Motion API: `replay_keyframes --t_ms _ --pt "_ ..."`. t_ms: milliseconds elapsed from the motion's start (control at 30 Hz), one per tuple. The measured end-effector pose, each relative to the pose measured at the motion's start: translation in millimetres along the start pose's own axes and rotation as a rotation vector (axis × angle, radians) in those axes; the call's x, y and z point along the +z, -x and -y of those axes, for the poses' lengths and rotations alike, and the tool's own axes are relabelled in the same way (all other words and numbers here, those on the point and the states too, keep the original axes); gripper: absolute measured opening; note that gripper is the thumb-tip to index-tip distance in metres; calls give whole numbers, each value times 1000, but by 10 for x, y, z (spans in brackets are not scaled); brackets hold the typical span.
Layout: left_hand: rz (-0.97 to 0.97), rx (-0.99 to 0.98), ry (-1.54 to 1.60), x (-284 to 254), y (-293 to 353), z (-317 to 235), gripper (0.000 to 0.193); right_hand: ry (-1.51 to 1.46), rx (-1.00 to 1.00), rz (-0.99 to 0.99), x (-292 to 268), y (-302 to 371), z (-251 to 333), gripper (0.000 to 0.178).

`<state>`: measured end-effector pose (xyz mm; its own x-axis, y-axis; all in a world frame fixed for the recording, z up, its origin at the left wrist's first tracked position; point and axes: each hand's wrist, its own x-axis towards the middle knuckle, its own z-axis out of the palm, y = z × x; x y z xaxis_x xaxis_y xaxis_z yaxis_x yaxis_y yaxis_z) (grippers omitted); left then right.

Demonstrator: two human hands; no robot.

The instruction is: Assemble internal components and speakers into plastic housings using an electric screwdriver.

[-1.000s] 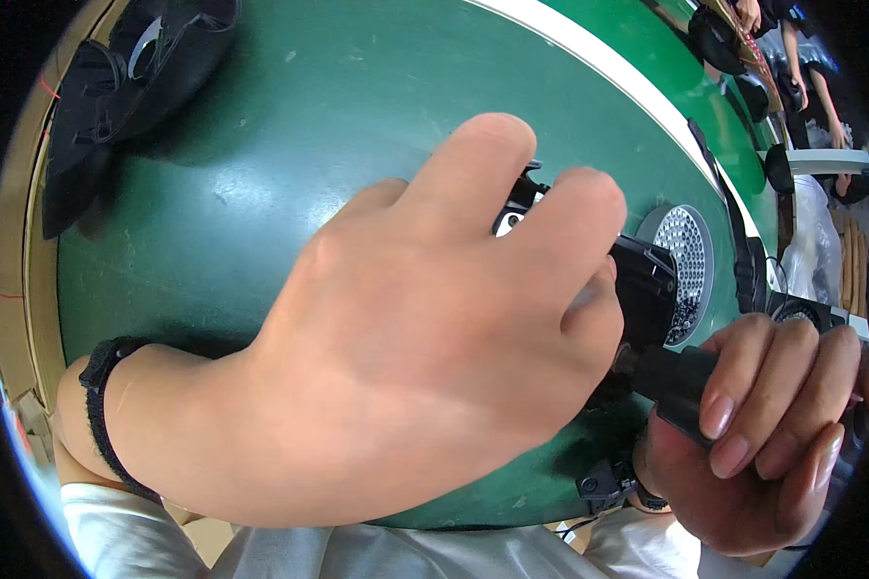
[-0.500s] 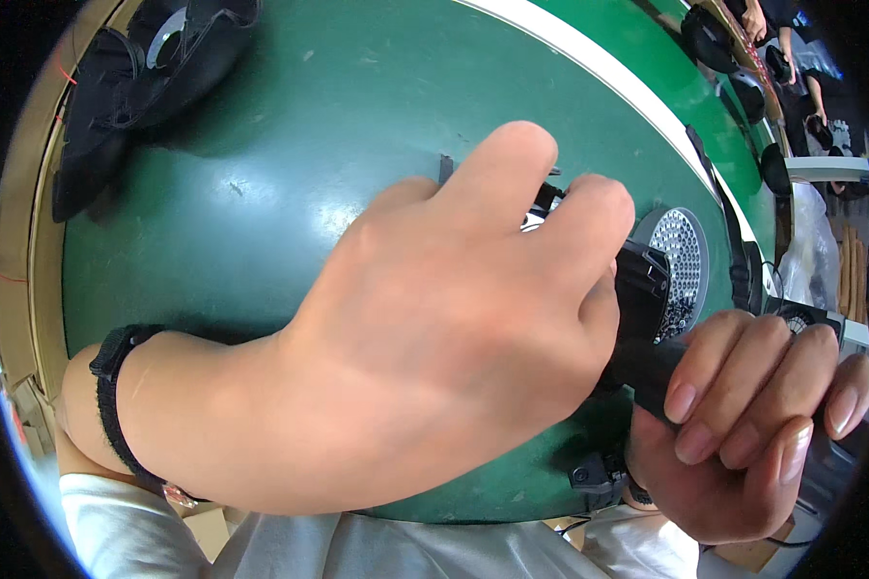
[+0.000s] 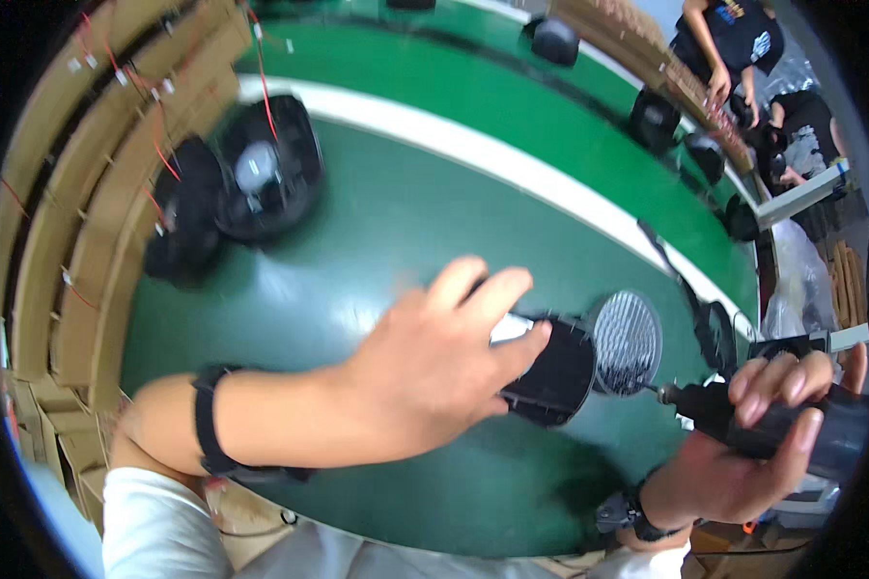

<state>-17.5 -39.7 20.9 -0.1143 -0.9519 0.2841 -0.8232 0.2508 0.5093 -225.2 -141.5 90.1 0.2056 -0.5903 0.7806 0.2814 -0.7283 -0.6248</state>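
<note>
My left hand (image 3: 434,372) is closed on a black plastic housing (image 3: 555,374), holding it by its left side above the green tabletop. A white patch shows between the fingers, and the palm hides the rest of that side. A black electric screwdriver (image 3: 714,405) lies in my right hand (image 3: 753,458), fingers wrapped round its body. Its thin bit points left, at the lower right rim of a round grey dish (image 3: 658,338). Small dark screws (image 3: 628,376) lie along the dish's lower part, just right of the housing.
Two black padded shells (image 3: 270,179) rest at the far left beside stacked cardboard (image 3: 116,280) with red wires. A black strap (image 3: 710,333) lies at the right. Beyond the white edge runs a green belt (image 3: 473,92) carrying black items. Other people (image 3: 729,58) work at the far right.
My view has tilted up and back, bringing the belt and shells into sight. The screwdriver has come away from the housing, and its bit is now by the screw dish. My left hand keeps the housing.
</note>
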Motion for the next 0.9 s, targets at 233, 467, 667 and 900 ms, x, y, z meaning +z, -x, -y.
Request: replay_keyframes --t_ms 233,467,667,900 --pt "-17 110 107 -91 -46 177 74 787 -424 435 -255 235 289 77" --pt "-9 -21 191 -151 134 357 98 397 289 890 62 432 -423 53" --pt "-452 -87 -141 -43 447 467 96 437 466 578 694 42 -972 44" --pt "-337 -84 12 97 446 642 71 687 458 266 1994 -773 -2700 41"
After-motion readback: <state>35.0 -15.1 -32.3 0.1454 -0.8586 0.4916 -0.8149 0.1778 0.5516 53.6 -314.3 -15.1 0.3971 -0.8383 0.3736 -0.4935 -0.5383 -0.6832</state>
